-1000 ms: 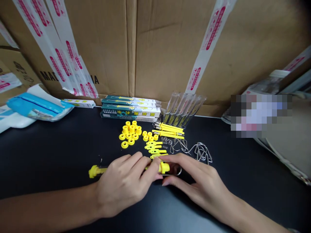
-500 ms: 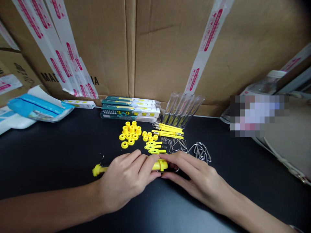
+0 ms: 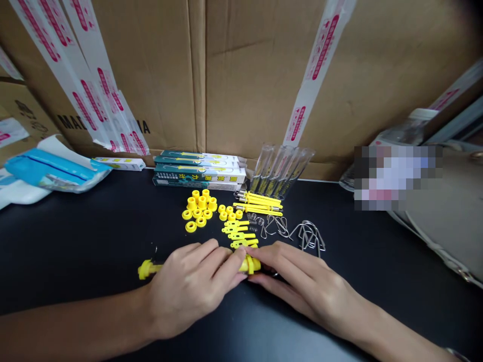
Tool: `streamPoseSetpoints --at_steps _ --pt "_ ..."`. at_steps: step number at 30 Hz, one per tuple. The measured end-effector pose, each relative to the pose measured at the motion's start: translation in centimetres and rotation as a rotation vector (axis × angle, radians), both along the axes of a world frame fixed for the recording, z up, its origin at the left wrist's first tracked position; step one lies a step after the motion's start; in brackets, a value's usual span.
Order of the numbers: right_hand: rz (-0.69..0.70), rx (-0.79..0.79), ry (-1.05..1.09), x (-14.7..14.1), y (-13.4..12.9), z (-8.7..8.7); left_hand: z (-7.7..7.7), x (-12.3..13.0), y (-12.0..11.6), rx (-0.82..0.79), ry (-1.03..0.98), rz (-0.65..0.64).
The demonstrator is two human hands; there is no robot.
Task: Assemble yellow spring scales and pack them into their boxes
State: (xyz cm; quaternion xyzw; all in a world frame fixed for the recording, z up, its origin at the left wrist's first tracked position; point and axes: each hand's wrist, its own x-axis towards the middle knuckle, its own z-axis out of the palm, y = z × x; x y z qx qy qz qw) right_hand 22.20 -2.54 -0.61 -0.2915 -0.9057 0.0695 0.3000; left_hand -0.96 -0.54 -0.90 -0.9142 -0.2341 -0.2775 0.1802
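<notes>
A tubular spring scale [image 3: 253, 265] with yellow end caps lies level across the front of the black table, a small dark hook standing up at its left end. My left hand [image 3: 198, 281] is wrapped round its barrel, hiding most of it. At the right cap, my right hand [image 3: 302, 276] has thumb and fingers closed in a pinch. A metal wire loop [image 3: 276, 274] shows partly under those fingers; their exact grip is hidden. Just beyond the hands lie flat yellow plungers [image 3: 242, 236], small springs [image 3: 256, 219] and bent wire hooks [image 3: 310, 235].
Yellow caps and rings [image 3: 202, 202] sit behind my left hand. Further back are yellow rods [image 3: 260, 203], clear tubes [image 3: 279, 173] and printed boxes [image 3: 199, 174] against a large carton [image 3: 249, 75]. A blue packet [image 3: 56, 168] lies left; a bottle [image 3: 402, 133] and bag [image 3: 441, 216] are right.
The view has shifted slightly. Both hands and the spring scale sit a little lower in it, uncovering more of the yellow plungers. Less of the wire loop shows under my right fingers.
</notes>
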Motion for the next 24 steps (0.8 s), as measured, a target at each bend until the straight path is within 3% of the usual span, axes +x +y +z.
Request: streamPoseSetpoints --at_steps 10,18,24 --pt "-0.064 -0.164 0.2 0.1 0.5 -0.1 0.3 0.3 -0.1 -0.08 -0.058 0.06" --pt "-0.052 -0.776 0.667 -0.3 0.8 0.7 0.5 0.6 0.0 -0.069 -0.151 0.068" --pt "-0.108 -0.972 0.993 0.4 1.6 1.1 0.3 0.3 0.3 -0.22 -0.234 0.11"
